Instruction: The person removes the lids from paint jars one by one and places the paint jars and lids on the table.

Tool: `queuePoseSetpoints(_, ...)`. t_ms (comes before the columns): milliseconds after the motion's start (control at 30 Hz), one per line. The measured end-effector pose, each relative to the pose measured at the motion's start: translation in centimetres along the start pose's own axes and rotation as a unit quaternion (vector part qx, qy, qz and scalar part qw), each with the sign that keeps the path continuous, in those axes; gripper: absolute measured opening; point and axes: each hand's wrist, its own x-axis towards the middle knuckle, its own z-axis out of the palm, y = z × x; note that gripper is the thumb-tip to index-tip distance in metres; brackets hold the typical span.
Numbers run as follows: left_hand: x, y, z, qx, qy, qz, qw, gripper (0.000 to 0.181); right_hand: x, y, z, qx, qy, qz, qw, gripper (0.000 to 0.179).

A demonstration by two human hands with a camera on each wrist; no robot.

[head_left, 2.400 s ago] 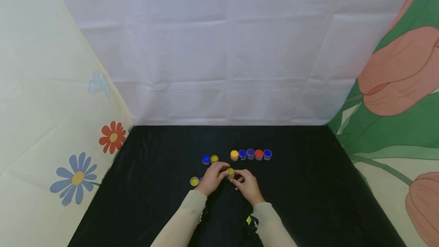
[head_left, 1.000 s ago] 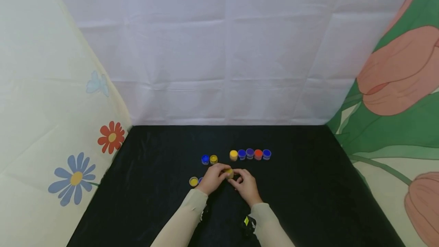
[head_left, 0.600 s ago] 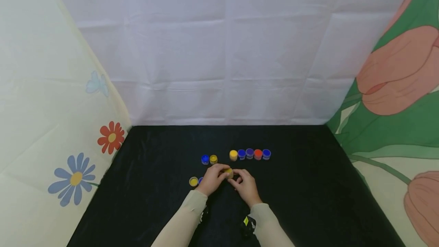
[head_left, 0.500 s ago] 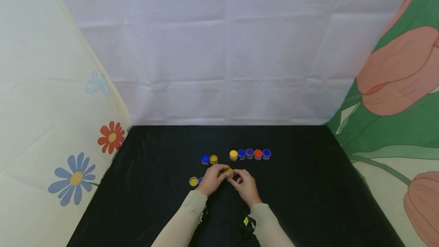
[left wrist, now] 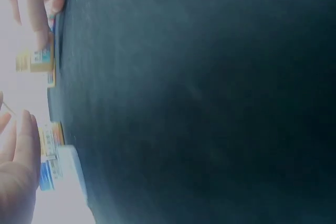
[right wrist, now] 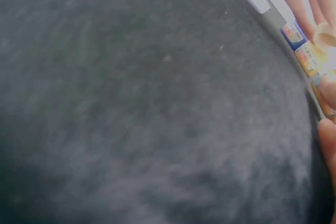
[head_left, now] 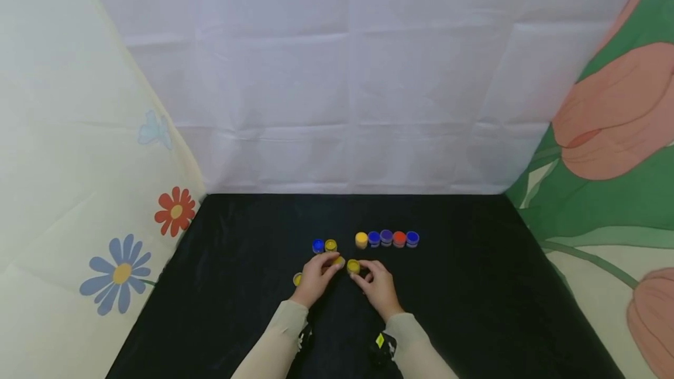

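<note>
Between thumb and fingers, my left hand (head_left: pixel 314 278) pinches a small yellow lid (head_left: pixel 339 262), raised just left of a yellow paint jar (head_left: pixel 353 266). My right hand (head_left: pixel 380 288) grips that jar by its side, its yellow top facing up. In the right wrist view the lid (right wrist: pixel 325 36) shows its pale underside. The left wrist view catches the jar (left wrist: pixel 43 59) under the right fingers. Behind the left hand stand a blue paint jar (head_left: pixel 318 245) and another yellow paint jar (head_left: pixel 330 245). A round yellow lid (head_left: pixel 297 279) lies partly hidden by the left hand.
Farther back to the right runs a row of small paint jars: orange-yellow (head_left: pixel 361 240), blue (head_left: pixel 374 238), purple (head_left: pixel 387 237), red (head_left: pixel 399 239) and a last blue one (head_left: pixel 413 239). Black cloth (head_left: pixel 463 297) covers the table, with a white sheet (head_left: pixel 342 75) hanging behind.
The left hand has moved left, away from the jar, carrying the yellow lid off it. The right hand keeps its hold on the jar. The blue piece beside the lying lid is now hidden.
</note>
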Motion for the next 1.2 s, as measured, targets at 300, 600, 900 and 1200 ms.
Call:
queuePoseSetpoints(300, -1.2, -1.0, -1.9, -0.025, 0.06, -0.02, 0.9977, 0.034, 1.4, -0.9, 0.6, -0.005, 0.016, 0.008, 0.9998, 0.03)
queuePoseSetpoints(600, -2.6, -2.0, -3.9, -0.046, 0.118, -0.073, 0.9893, 0.029, 2.5, -1.3, 1.8, -0.031, 0.039, 0.003, 0.9988, 0.032)
queuePoseSetpoints(900, -3.7, -3.6, -6.0, -0.083, 0.183, -0.111, 0.9733, 0.022, 3.6, -1.7, 2.7, -0.06, 0.065, 0.027, 0.9957, 0.031)
queuePoseSetpoints(1200, -4.6, -4.2, -7.0, -0.084, 0.193, -0.143, 0.967, 0.021, 3.9, -2.2, 3.8, -0.088, 0.077, 0.057, 0.9915, 0.032)
